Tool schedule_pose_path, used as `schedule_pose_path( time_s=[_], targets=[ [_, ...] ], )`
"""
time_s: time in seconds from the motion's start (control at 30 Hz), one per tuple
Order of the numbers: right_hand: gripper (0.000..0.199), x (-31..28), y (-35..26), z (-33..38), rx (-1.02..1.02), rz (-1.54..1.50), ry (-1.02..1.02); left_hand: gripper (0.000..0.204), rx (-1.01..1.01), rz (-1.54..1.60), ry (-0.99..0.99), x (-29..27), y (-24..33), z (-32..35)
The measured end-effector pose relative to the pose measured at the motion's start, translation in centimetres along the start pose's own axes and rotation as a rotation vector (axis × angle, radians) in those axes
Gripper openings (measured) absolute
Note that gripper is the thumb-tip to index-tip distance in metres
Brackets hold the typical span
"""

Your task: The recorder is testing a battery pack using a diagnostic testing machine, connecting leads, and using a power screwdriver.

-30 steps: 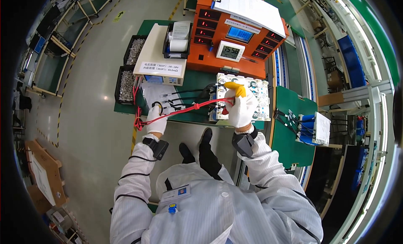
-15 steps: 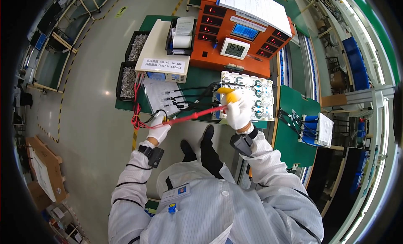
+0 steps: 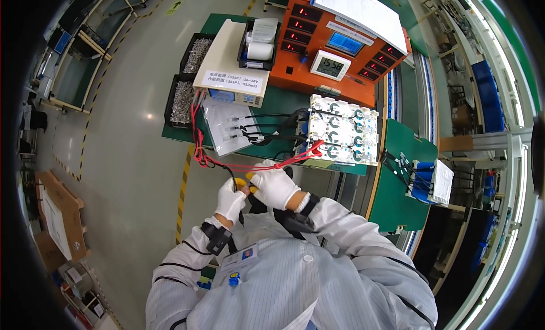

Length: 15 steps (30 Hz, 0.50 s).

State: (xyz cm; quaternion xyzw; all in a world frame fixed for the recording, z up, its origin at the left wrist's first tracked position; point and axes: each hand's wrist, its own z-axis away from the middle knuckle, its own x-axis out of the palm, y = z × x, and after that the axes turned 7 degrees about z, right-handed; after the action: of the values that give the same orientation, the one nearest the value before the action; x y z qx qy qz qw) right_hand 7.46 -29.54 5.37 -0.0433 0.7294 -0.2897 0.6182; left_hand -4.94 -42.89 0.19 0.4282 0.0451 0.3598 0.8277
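Observation:
My left hand (image 3: 230, 202), in a white glove with yellow fingertips, is closed around a black lead (image 3: 231, 174) in front of the bench edge. Its fingers meet those of my right hand (image 3: 275, 186), gloved alike and curled; what lies between the fingertips is hidden. Just above the right hand run red leads (image 3: 250, 169), coming from the cream meter (image 3: 233, 63). Their red clip end (image 3: 318, 148) rests at the near left part of a white battery module (image 3: 343, 128). Black cables (image 3: 272, 125) extend from the module's left side onto a clear plastic sheet (image 3: 218, 125).
Behind the module stands an orange test cabinet (image 3: 340, 52) with red displays and a small clock (image 3: 330, 65). Two black bins (image 3: 183, 100) of small metal parts flank the meter. At right, a blue-and-white module (image 3: 437, 182) with black wires sits on a green board (image 3: 403, 208).
My right hand has left the red lead at the module and come down and left to my left hand. The left hand has moved down and slightly right. The red clip stays at the module.

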Motion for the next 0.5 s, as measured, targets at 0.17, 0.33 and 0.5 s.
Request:
schedule_pose_path(
  time_s=[0.17, 0.33, 0.5],
  targets=[
    [0.016, 2.6, 1.5, 0.7, 0.082, -0.155, -0.036, 0.014, -0.042, 0.210, -0.131, -0.8, 1.5, -0.4],
    [0.018, 3.1, 2.0, 1.2, 0.233, -0.273, -0.035, 0.012, -0.032, 0.251, -0.141, 0.3, 1.2, -0.7],
    [0.023, 3.8, 2.7, 1.1, 0.294, -0.351, 0.092, 0.010, 0.034, 0.297, -0.132, 0.7, 1.7, -1.9]
  ],
)
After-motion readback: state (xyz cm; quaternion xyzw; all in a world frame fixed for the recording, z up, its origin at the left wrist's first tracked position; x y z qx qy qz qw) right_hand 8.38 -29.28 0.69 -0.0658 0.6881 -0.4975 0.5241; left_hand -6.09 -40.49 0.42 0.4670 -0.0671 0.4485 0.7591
